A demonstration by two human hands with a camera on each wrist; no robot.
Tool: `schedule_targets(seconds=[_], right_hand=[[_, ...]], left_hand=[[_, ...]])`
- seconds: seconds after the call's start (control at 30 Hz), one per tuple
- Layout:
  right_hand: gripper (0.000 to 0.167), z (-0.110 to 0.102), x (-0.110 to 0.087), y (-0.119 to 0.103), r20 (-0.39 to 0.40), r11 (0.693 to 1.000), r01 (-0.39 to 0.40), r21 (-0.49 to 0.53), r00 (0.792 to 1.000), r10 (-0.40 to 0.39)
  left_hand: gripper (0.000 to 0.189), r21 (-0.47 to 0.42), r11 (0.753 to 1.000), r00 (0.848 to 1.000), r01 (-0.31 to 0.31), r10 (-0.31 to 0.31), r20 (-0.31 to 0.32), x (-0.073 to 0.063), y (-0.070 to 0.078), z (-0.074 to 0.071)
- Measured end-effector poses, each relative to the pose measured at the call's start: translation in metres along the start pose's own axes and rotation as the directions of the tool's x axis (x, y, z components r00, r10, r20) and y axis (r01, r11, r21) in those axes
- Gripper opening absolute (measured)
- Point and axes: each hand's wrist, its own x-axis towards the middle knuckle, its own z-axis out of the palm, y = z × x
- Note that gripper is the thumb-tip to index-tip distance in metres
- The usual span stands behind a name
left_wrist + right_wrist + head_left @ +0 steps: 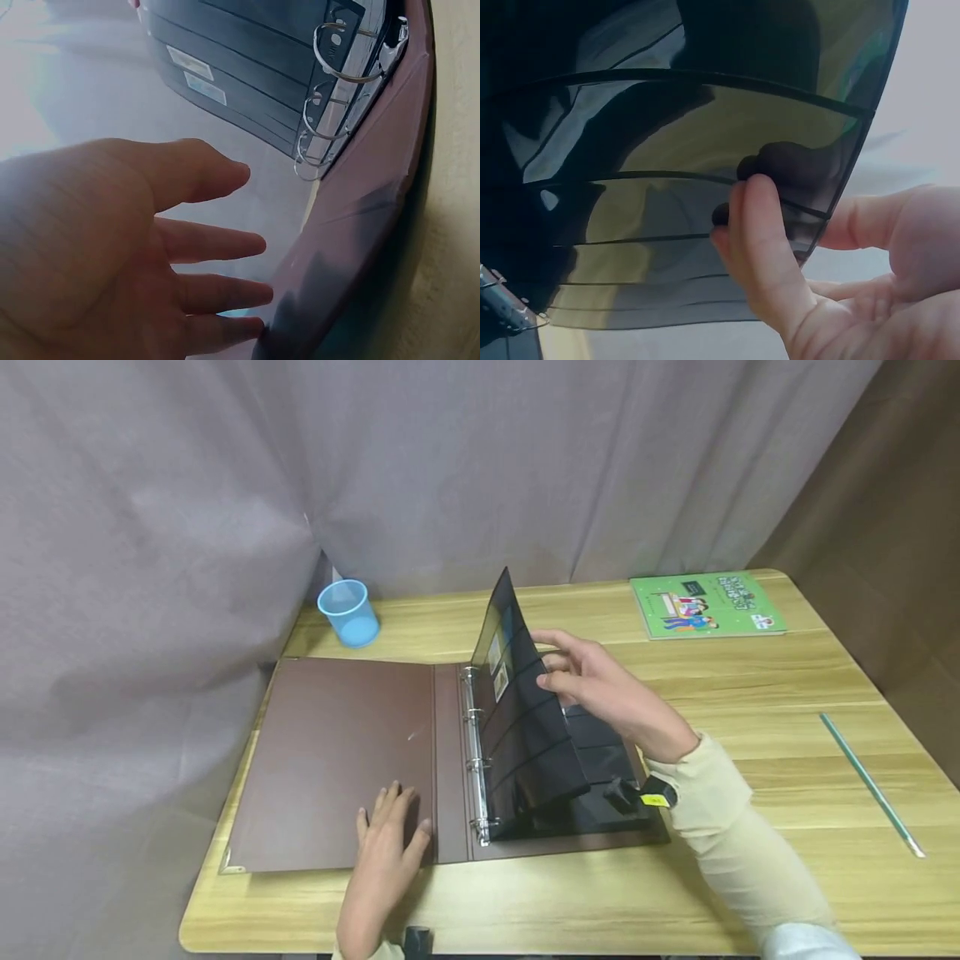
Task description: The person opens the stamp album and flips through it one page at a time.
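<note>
A brown ring binder (345, 752) lies spread on the table, a stamp album with black pocket pages. My right hand (600, 685) pinches the outer edge of one black page (536, 747), thumb on one face and fingers on the other. That page stands nearly upright from the metal rings (474, 752). Two small stamps (500, 682) sit in its pockets on the left-facing side. In the right wrist view the page (652, 210) is glossy and bends slightly. My left hand (386, 852) rests with spread fingers on the bare inside cover, near the spine.
Behind the binder's left part stands a light blue cup (351, 614). A green book (708, 604) lies at the back right, and a green pencil (870, 781) lies at the right. Grey curtain (465, 477) hangs along the table's back and left.
</note>
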Motion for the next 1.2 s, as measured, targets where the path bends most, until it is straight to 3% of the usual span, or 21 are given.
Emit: schedule_targets(seconds=[0.37, 0.57, 0.63, 0.73, 0.8, 0.87, 1.0, 1.1, 1.13, 1.2], right_hand=[[0.058, 0.025, 0.018, -0.015, 0.032, 0.999, 0.041, -0.014, 0.999, -0.040], [0.058, 0.041, 0.026, -0.019, 0.066, 0.998, 0.043, -0.045, 0.997, -0.040], [0.057, 0.045, 0.028, -0.020, 0.066, 0.998, 0.040, -0.055, 0.997, -0.036], [0.056, 0.051, 0.031, -0.021, 0.061, 0.997, 0.023, -0.069, 0.998, -0.019], [0.056, 0.056, 0.033, -0.022, 0.067, 0.998, 0.011, -0.067, 0.998, -0.007], [0.056, 0.062, 0.037, -0.022, 0.075, 0.999, 0.002, -0.050, 0.997, 0.002], [0.058, 0.075, 0.046, -0.021, 0.086, 1.000, -0.008, -0.003, 0.996, 0.008], [0.059, 0.085, 0.052, -0.021, 0.082, 1.000, -0.018, -0.006, 0.997, 0.018], [0.060, 0.088, 0.053, -0.022, 0.079, 1.000, -0.016, -0.020, 0.997, 0.018], [0.062, 0.092, 0.055, -0.023, 0.072, 0.998, -0.018, -0.065, 0.997, 0.023]], left_hand=[[0.053, -0.023, 1.000, 0.999, 0.017, -0.018, -0.030, 0.007, 0.010, -0.001], [0.057, -0.094, 0.995, 0.998, 0.029, -0.034, -0.051, 0.015, 0.018, -0.009], [0.059, -0.132, 0.991, 0.997, 0.005, -0.015, -0.074, 0.018, 0.023, -0.013], [0.058, -0.209, 0.975, 0.990, -0.081, 0.054, -0.132, 0.023, 0.032, -0.021], [0.055, -0.271, 0.949, 0.977, -0.163, 0.117, -0.180, 0.025, 0.040, -0.026], [0.052, -0.331, 0.907, 0.954, -0.258, 0.187, -0.233, 0.026, 0.049, -0.031], [0.050, -0.423, 0.793, 0.889, -0.439, 0.316, -0.331, 0.028, 0.069, -0.042], [0.056, -0.464, 0.710, 0.843, -0.530, 0.379, -0.383, 0.028, 0.079, -0.048], [0.059, -0.470, 0.695, 0.834, -0.544, 0.388, -0.392, 0.027, 0.082, -0.050], [0.062, -0.463, 0.688, 0.824, -0.559, 0.401, -0.400, 0.026, 0.084, -0.053]])
